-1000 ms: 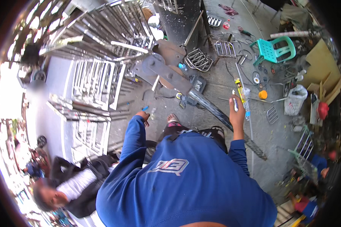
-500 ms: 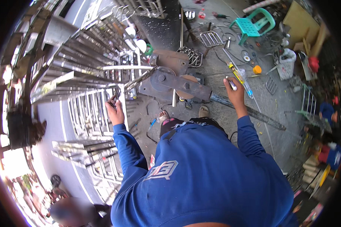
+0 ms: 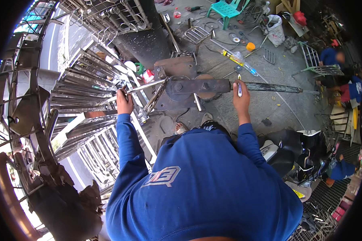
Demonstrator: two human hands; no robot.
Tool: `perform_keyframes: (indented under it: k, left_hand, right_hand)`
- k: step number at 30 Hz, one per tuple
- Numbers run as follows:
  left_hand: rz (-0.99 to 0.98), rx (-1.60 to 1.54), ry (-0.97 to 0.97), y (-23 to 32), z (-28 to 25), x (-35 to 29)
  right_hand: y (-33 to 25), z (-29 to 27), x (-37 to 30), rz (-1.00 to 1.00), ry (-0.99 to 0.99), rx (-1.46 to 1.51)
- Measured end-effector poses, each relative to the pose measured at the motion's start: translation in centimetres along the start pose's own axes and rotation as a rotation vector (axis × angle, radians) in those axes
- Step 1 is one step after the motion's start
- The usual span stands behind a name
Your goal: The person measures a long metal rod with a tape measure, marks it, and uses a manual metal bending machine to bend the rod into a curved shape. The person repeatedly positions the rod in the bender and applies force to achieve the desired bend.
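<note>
Head view: The right hand (image 3: 241, 102) is clamped on a marker (image 3: 240, 89), fingers and thumb together around the barrel. The marker's long axis runs nearly straight up the picture, its upper end directed away from the body. It is located over the joint between the flat arm (image 3: 218, 86) of a bender (image 3: 177, 86) and its lever (image 3: 271, 87); contact with the lever cannot be determined. The lever's long axis lies almost horizontal, extending to the right.

The left hand (image 3: 125, 105) is at a tube (image 3: 149, 85), left of the bender. Its fingers are curled; whether they are closed on the tube cannot be determined. The tube's long axis slopes from the bender down to the left. A short bar (image 3: 198, 103) projects from beneath the arm toward the body.

Metal racks (image 3: 94, 76) stand left of the tube. A yellow tub (image 3: 250, 46) and a green chair (image 3: 225, 9) stand on the floor beyond the lever.
</note>
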State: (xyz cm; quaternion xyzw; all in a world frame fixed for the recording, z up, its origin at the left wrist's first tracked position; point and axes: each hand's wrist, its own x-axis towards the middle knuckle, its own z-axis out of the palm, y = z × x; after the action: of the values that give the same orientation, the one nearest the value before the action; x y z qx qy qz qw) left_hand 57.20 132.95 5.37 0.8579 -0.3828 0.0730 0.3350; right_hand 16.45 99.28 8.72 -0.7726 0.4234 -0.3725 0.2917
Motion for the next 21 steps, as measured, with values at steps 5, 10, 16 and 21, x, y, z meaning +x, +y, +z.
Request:
perform_keyframes:
  k: [5,10,16,21]
  left_hand:
    - [-0.067,0.090,-0.146,-2.9,3.5,1.1]
    - [-0.073,-0.008,-0.034,-3.5,4.1,0.5]
    - [-0.127,0.007,-0.053,-2.8,3.8,0.6]
    - [-0.155,0.028,-0.070,-2.5,3.7,0.6]
  right_hand:
    - [2.1,-0.2,-1.8,-0.089,-0.005,-0.137]
    - [3.2,0.3,-3.1,-0.065,-0.042,-0.190]
    - [3.3,0.6,-3.6,-0.015,-0.047,-0.251]
    - [3.6,0.7,-3.4,0.028,-0.093,-0.312]
